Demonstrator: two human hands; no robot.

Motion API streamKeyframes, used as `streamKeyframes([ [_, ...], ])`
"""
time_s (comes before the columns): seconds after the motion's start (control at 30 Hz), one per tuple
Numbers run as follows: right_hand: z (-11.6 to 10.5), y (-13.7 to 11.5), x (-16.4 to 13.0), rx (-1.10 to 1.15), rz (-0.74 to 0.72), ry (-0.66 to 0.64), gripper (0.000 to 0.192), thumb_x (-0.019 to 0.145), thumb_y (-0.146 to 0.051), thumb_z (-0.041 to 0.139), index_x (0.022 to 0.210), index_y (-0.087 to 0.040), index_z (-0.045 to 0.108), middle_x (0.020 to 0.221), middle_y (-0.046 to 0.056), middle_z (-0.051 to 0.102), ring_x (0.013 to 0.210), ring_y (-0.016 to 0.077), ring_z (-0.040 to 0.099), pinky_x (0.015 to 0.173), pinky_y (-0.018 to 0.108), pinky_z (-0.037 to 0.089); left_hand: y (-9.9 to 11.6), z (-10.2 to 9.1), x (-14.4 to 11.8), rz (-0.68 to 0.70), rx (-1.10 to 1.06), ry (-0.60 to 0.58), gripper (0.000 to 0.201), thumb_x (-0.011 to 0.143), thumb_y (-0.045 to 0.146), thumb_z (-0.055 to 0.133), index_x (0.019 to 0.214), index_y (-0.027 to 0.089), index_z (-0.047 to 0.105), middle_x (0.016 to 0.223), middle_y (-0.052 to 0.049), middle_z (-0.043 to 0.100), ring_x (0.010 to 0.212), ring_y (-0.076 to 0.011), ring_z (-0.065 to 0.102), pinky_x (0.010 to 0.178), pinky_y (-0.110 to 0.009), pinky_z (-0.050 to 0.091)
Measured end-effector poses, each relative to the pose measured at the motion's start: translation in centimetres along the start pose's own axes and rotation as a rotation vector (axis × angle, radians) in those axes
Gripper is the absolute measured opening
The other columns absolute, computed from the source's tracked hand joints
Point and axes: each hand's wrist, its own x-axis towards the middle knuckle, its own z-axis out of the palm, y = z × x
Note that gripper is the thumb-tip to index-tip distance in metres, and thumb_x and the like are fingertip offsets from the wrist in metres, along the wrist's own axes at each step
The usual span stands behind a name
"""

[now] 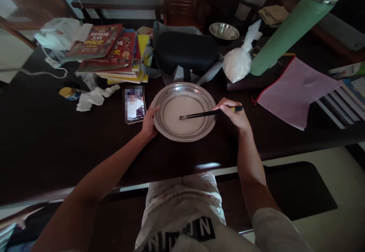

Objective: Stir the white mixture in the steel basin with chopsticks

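A round metal pan (205,99) sits on the dark table (57,141) in front of me, holding a pale milky liquid (176,124). My left hand (148,122) grips the pan's left rim. My right hand (234,115) holds a pair of dark chopsticks (207,113) at the pan's right side. Their tips reach into the liquid near the pan's middle.
A phone (135,104) lies just left of the pan. Behind it stand a black case (185,50), a stack of books (114,52), a white plastic bag (239,59) and a metal bowl (224,31). Crumpled tissue (92,98), a green roll (288,33) and a pink pouch (293,92) flank them.
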Motion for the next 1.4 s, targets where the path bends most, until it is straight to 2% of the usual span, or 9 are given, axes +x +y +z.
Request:
streamKeyframes([
  [0.2, -0.26, 0.11, 0.03, 0.017, -0.001, 0.168, 0.024, 0.090, -0.045, 0.068, 0.078, -0.028, 0.078, 0.074, -0.002, 0.075, 0.072, 0.0140, 0.072, 0.075, 0.030, 0.054, 0.16, 0.14, -0.19, 0.010, 0.010, 0.006, 0.015, 0.069, 0.027, 0.070, 0.082, 0.021, 0.067, 0.088, -0.004, 0.076, 0.102, -0.0295, 0.071, 0.086, -0.038, 0.061],
  [0.37, -0.03, -0.06, 0.00, 0.001, -0.001, -0.018, 0.022, 0.089, -0.046, 0.069, 0.083, -0.028, 0.080, 0.080, -0.001, 0.077, 0.079, 0.0146, 0.072, 0.077, 0.030, 0.054, 0.14, 0.02, -0.27, 0.013, 0.037, -0.015, 0.024, 0.070, 0.028, 0.069, 0.092, 0.019, 0.067, 0.100, -0.006, 0.076, 0.109, -0.0299, 0.070, 0.094, -0.040, 0.059],
  [0.57, -0.29, -0.07, -0.03, 0.038, 0.015, 0.159, 0.024, 0.090, -0.046, 0.068, 0.079, -0.028, 0.078, 0.073, -0.002, 0.075, 0.072, 0.0143, 0.072, 0.074, 0.030, 0.055, 0.17, 0.13, -0.35, 0.002, 0.037, 0.002, 0.026, 0.071, 0.028, 0.069, 0.095, 0.019, 0.067, 0.101, -0.006, 0.076, 0.110, -0.0310, 0.069, 0.095, -0.041, 0.058],
  [0.73, 0.05, -0.08, 0.03, -0.006, -0.001, -0.021, 0.023, 0.088, -0.047, 0.069, 0.082, -0.027, 0.080, 0.081, 0.000, 0.077, 0.080, 0.0154, 0.072, 0.078, 0.031, 0.054, 0.12, 0.17, -0.33, 0.004, 0.029, 0.005, 0.022, 0.071, 0.028, 0.068, 0.091, 0.019, 0.066, 0.099, -0.006, 0.076, 0.110, -0.0303, 0.069, 0.093, -0.039, 0.059],
  [0.9, -0.32, -0.01, 0.04, -0.006, 0.015, 0.151, 0.025, 0.089, -0.048, 0.069, 0.079, -0.027, 0.078, 0.075, -0.001, 0.076, 0.075, 0.0156, 0.073, 0.076, 0.032, 0.055, 0.07, 0.08, -0.21, 0.001, 0.028, 0.000, 0.023, 0.070, 0.029, 0.070, 0.089, 0.018, 0.065, 0.100, -0.008, 0.075, 0.108, -0.0312, 0.070, 0.092, -0.040, 0.060],
  [1.1, -0.01, -0.08, 0.09, -0.024, 0.012, -0.008, 0.029, 0.086, -0.053, 0.069, 0.080, -0.026, 0.079, 0.079, 0.001, 0.077, 0.080, 0.0180, 0.073, 0.078, 0.034, 0.056, 0.22, 0.19, -0.37, 0.005, 0.037, -0.016, 0.028, 0.072, 0.028, 0.067, 0.098, 0.018, 0.067, 0.101, -0.007, 0.076, 0.106, -0.0301, 0.070, 0.090, -0.040, 0.060],
  [1.27, -0.30, 0.21, 0.15, 0.020, 0.003, 0.187, 0.026, 0.088, -0.049, 0.069, 0.077, -0.027, 0.077, 0.074, -0.002, 0.075, 0.073, 0.0148, 0.072, 0.074, 0.031, 0.055, 0.16, 0.20, -0.32, -0.011, 0.045, 0.019, 0.024, 0.072, 0.028, 0.067, 0.094, 0.018, 0.067, 0.091, -0.007, 0.075, 0.103, -0.0303, 0.070, 0.089, -0.040, 0.060],
  [1.33, -0.35, 0.22, 0.08, 0.055, 0.011, 0.175, 0.026, 0.089, -0.048, 0.068, 0.077, -0.028, 0.077, 0.070, -0.003, 0.074, 0.068, 0.0135, 0.072, 0.071, 0.029, 0.054, 0.12, 0.19, -0.25, -0.007, 0.041, 0.031, 0.022, 0.072, 0.027, 0.067, 0.092, 0.018, 0.066, 0.088, -0.006, 0.074, 0.103, -0.0296, 0.070, 0.090, -0.039, 0.059],
  [1.4, -0.21, 0.12, 0.05, 0.038, 0.010, 0.074, 0.026, 0.089, -0.048, 0.068, 0.079, -0.027, 0.078, 0.073, -0.002, 0.075, 0.071, 0.0143, 0.072, 0.073, 0.030, 0.054, 0.10, 0.18, -0.21, 0.000, 0.036, 0.025, 0.020, 0.071, 0.027, 0.067, 0.089, 0.019, 0.065, 0.086, -0.005, 0.073, 0.103, -0.0287, 0.070, 0.091, -0.039, 0.059],
])
